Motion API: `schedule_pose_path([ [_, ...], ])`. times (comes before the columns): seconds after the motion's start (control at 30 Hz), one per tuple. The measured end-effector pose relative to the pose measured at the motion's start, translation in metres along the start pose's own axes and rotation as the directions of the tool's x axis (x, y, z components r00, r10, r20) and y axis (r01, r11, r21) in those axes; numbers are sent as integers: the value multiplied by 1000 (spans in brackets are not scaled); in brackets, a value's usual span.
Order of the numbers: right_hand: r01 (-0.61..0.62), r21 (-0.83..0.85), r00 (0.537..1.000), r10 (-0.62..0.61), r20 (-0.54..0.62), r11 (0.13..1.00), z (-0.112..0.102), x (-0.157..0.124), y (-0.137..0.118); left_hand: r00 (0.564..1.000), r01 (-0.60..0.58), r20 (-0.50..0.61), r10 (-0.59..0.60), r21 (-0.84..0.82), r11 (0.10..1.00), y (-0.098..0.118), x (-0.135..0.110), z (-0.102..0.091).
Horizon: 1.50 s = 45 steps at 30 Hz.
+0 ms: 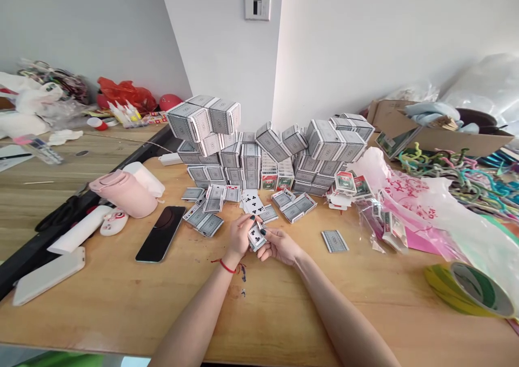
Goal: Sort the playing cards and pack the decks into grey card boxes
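My left hand [239, 237] and my right hand [279, 247] meet over the wooden table, both gripping a small stack of playing cards [257, 238] with a club face showing. Just beyond my fingers lies a face-up club card [252, 201] among loose grey-backed cards [203, 218]. A single grey-backed card [334, 241] lies to the right of my hands. Behind them rises a tall pile of grey-and-white card boxes [243, 161]. A red string bracelet [225, 266] circles my left wrist.
A black smartphone [160, 233], pink bottle [124, 194] and scissors [59, 214] lie left. To the right are a crumpled plastic bag [430, 210], green tape roll [470, 290], colourful twisted strands [466, 178] and a cardboard box [441, 134].
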State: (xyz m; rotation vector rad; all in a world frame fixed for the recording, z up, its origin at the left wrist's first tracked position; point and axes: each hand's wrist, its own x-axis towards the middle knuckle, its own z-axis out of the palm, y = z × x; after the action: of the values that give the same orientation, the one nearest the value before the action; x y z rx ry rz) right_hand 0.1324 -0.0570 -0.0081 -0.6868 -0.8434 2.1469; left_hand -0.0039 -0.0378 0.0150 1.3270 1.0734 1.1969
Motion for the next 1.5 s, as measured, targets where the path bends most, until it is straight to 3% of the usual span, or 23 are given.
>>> schedule_pose_path([
  [0.13, 112, -33, 990, -114, -78, 993, 4, 4, 2, 990, 64, -130, -58, 40, 997, -2, 6, 0],
  [0.4, 191, -176, 969, -214, -124, 966, 6, 6, 9, 994, 68, -97, -55, 146, 987, 0, 2, 9],
  [0.93, 252, -361, 946, -308, -106, 898, 7, 8, 15, 961, 232, -117, -252, -159, 960, -3, 1, 16],
  [1.1, 242, -428, 937, -325, -132, 871, 6, 8, 19, 953, 266, -104, -283, -153, 952, -3, 2, 16],
  [1.2, 233, -443, 928, -335, -166, 866, 6, 9, 21, 969, 232, -88, -233, -21, 973, -2, 4, 13],
  [1.3, 246, -434, 913, -358, -197, 867, 5, 10, 20, 992, 124, -10, -124, 116, 985, 0, 5, 9],
  [1.4, 255, -438, 909, -368, -195, 862, 4, 10, 18, 997, 75, 20, -79, 146, 986, 3, 4, 8],
  [1.5, 255, -475, 907, -378, -185, 842, 3, 10, 17, 995, 100, -34, -96, 112, 989, 2, 2, 10],
])
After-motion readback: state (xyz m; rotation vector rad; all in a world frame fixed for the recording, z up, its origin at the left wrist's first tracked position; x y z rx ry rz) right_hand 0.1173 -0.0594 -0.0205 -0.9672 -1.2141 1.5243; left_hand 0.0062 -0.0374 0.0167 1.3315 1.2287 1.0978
